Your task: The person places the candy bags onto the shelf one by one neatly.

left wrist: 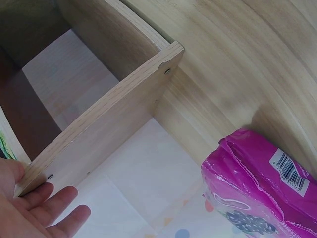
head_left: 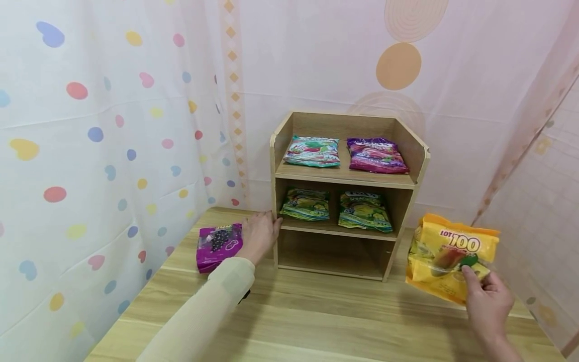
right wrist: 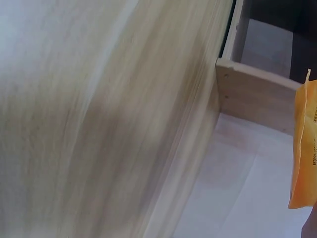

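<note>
My left hand (head_left: pixel 262 234) grips the left side panel of a small three-tier wooden shelf (head_left: pixel 346 233). In the left wrist view its thumb and curled fingers (left wrist: pixel 42 198) lie on either side of the panel's front edge. My right hand (head_left: pixel 490 304) pinches a yellow bag of mango gummies (head_left: pixel 452 251), its thumb on the front, to the right of the shelf. Only an orange edge of that bag shows in the right wrist view. Beside my left hand, a purple bag of grape gummies (head_left: pixel 217 246) lies on the wooden table (head_left: pixel 316 322).
On the top tier lie a teal-and-white candy bag (head_left: pixel 312 152) and a purple candy bag (head_left: pixel 376 156). Two green candy bags sit on the middle tier, one at left (head_left: pixel 306 204) and one at right (head_left: pixel 364 211). A dotted curtain (head_left: pixel 113 151) hangs along the left.
</note>
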`<state>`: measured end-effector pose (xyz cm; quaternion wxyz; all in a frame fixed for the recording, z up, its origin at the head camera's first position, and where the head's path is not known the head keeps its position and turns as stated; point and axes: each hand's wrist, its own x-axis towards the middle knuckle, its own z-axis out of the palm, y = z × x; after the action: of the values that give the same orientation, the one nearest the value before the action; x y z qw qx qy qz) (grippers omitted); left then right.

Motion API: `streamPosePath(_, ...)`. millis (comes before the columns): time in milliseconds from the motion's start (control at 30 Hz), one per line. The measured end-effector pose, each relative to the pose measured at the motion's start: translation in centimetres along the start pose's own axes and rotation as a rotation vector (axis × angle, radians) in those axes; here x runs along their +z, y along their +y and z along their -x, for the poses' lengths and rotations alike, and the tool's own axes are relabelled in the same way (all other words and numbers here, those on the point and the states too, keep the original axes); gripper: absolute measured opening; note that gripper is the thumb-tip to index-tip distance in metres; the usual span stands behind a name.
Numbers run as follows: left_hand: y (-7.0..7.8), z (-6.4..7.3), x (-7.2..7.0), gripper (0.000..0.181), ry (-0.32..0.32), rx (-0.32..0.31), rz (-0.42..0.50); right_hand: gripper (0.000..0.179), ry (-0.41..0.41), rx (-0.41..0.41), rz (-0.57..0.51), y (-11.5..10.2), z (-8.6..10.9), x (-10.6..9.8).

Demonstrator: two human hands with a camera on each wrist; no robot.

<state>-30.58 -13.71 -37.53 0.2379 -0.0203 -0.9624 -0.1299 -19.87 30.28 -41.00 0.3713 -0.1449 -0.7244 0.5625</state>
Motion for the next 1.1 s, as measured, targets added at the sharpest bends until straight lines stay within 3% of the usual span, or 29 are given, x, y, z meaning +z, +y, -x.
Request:
streamPosePath(400, 0.1, -0.1, 0.0, 0.033, -0.003, 0.002, -0.003, 0.005, -0.007, -0.078, -0.051, -1.1, 1.8, 1.3)
streamPosePath(667, 0.1, 0.0, 0.0, 0.035, 0.0, 0.004, -0.012, 0.004, -0.068, -0.043, -0.102, -1.0, 2.5, 2.1)
streamPosePath(900, 0.0, -0.1, 0.0, 0.036, -0.007, -0.004, -0.024, 0.003, -0.118, 0.043, -0.191, -1.0, 3.1, 2.9)
streamPosePath(1100, 0.0, -0.1, 0.1, 0.036, -0.007, -0.005, -0.025, 0.013, -0.165, 0.037, -0.164, -1.0, 3.9, 3.8)
